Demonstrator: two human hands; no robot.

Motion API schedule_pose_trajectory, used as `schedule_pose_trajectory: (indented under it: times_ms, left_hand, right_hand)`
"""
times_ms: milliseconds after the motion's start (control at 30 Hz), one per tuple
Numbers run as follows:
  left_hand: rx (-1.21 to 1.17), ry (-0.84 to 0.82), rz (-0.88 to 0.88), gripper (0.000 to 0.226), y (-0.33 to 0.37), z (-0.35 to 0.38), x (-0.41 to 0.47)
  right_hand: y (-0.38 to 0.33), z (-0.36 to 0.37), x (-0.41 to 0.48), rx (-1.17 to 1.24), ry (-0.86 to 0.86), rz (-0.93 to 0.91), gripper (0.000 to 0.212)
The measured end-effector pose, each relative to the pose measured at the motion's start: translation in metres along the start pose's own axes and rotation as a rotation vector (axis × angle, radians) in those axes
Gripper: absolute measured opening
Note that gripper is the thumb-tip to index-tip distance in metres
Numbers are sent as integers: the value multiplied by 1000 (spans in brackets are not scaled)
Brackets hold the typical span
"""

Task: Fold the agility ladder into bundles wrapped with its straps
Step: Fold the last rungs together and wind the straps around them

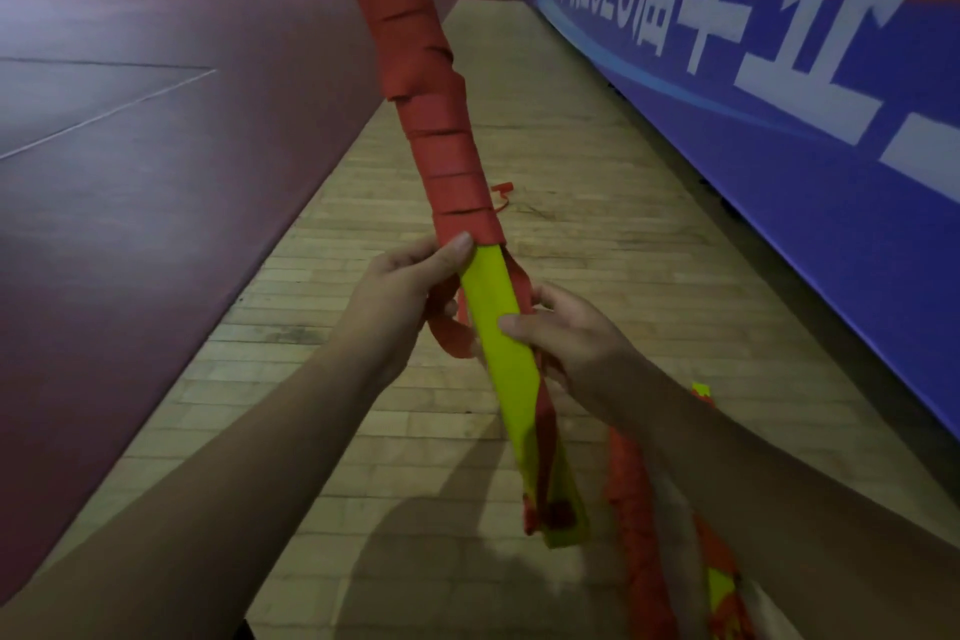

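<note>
Where strap (415, 42) ends — yellow rungs (501, 327).

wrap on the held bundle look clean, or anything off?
Mostly tidy, but the red strap has one coil flaring loose partway up the bundle, and slack strap bunches by the left hand.

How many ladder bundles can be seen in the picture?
2. One bundle, mostly wrapped in red strap, is held up by the left hand and right hand. A second bundle shows under the right forearm, partly hidden.
</note>
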State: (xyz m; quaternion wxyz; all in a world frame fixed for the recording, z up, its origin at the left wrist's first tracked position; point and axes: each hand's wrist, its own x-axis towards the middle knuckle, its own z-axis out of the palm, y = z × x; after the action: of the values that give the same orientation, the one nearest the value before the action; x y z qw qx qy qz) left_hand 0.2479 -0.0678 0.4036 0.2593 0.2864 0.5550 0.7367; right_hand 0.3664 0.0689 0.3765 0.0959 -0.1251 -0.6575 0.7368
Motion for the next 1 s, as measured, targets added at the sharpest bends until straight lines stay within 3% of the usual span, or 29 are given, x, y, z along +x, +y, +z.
schedule_pose_trajectory:
  times_ms: [67,167,267,367,433,500,600,700,867,1000]
  left_hand:
    - [-48,-46,2,36,3,-6,1]
    - [-87,-84,-7,64,5,-13,2]
    - [-102,-82,1,68,7,-14,1]
    - [-38,-79,-15,49,7,-15,2]
    - [92,-76,-19,42,9,-19,3]
    - [257,-82,-9,50,11,-23,4]
    - [421,-127,-50,62,12,-22,1]
    - [487,-103,-70,51,12,-12,-2]
    - [395,171,-2,33,0,2,-3]
    - [288,213,-24,31,-6,1,-5]
  right_hand:
    - [-2,-4,-4,223,-142,70,59]
    - [-3,0,-9,401,-325,105,57]
    - [-3,5,-10,402,-294,116,59]
    - [-5,4,-9,314,-230,138,71]
    - [-6,3,-9,249,-232,102,57]
    - [-7,1,-9,184,-193,42,42]
    - [-6,-4,-8,51,-98,-53,34]
    - [-2,-3,-6,-169,76,-101,30]
    - [1,7,-5,-429,199,-107,38]
    - [3,9,-10,-534,209,-166,35]
